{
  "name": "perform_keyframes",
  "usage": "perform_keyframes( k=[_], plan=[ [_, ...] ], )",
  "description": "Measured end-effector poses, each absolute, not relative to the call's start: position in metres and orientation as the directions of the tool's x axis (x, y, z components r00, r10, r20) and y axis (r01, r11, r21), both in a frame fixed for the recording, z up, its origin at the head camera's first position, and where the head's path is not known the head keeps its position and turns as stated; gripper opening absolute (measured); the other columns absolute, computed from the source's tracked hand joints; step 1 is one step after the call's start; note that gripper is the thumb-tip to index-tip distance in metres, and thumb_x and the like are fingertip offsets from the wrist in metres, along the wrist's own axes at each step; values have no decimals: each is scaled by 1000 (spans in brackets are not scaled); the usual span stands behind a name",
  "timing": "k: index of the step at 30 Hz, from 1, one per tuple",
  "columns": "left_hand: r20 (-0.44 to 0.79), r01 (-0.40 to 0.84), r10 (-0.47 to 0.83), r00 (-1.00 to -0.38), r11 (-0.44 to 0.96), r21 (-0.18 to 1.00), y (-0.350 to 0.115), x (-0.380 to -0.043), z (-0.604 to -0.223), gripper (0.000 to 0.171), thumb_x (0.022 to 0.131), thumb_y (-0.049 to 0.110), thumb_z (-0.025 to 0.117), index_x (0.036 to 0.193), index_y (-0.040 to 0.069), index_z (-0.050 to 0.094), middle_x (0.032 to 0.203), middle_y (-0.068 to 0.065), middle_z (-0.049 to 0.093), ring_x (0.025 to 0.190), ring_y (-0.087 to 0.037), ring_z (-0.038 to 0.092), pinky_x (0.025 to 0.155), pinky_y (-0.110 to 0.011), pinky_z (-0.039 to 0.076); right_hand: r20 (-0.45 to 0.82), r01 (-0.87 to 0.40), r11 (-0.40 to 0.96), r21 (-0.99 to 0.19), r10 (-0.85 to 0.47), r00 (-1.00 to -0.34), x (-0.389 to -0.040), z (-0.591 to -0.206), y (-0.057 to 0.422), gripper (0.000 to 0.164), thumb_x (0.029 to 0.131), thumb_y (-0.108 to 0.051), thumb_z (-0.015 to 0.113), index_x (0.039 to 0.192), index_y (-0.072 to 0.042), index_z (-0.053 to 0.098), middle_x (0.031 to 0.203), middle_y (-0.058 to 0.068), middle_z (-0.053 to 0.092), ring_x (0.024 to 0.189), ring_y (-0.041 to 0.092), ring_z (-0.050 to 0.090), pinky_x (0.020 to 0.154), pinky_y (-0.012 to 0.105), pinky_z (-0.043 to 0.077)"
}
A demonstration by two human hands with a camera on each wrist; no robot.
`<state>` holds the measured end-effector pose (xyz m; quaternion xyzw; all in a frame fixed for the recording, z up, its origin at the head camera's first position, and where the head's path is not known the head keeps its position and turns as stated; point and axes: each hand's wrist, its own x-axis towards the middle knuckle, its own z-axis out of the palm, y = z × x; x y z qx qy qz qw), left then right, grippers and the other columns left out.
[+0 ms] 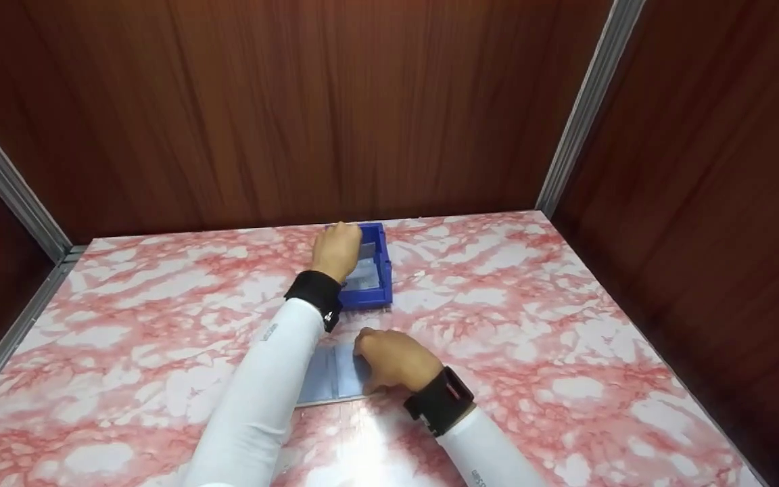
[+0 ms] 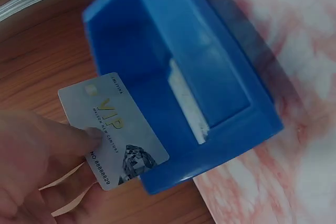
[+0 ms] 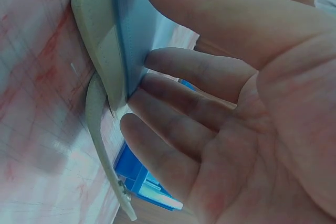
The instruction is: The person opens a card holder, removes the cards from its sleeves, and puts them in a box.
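Observation:
My left hand pinches a silver VIP card between thumb and fingers, at the opening of a blue plastic bin. The card overlaps the bin's rim in the left wrist view; in the head view the hand hides it. Lower down, an open card holder with clear bluish sleeves lies on the table, partly covered by the left forearm. My right hand grips its right end, thumb and fingers at opposite edges. The right wrist view shows the holder's cream cover and a cream strap with a snap.
Pale flat pieces lie inside the bin, and a white edge shows there from the left wrist. The marbled red-and-white table ends at brown wood-look panels behind and at the sides, with metal corner posts.

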<state>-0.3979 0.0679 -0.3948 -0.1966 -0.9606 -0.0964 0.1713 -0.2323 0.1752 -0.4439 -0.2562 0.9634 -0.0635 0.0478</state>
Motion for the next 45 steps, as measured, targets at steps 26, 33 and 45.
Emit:
perform_keyframes(
  k=[26,33,45],
  plan=[
    [372,299,265,-890,954,36,58,-396,-427,38,91,5,60,129,9,61,131,-14,66,124,-37,57,101,-55,49,-78,-527,838,-145,-540,-838,-230,-442,164,36,66,-22,91,96,-14,73,96,-2,65,73,14,55,70,31,54],
    [526,296,151,-837,934,203,30,-367,-424,26,91,4,59,115,11,65,119,-10,70,117,-34,60,93,-50,49,-64,-578,803,-144,-591,-804,-237,-441,164,37,65,-21,90,98,-12,74,98,0,66,75,16,57,73,33,56],
    [537,563,331,-776,748,351,25,-313,-420,14,93,16,68,104,11,72,109,-7,75,108,-29,68,97,-47,54,-123,-512,833,-209,-541,-832,-257,-440,210,48,70,-20,85,114,-9,72,126,5,65,95,22,65,89,39,58]
  ],
)
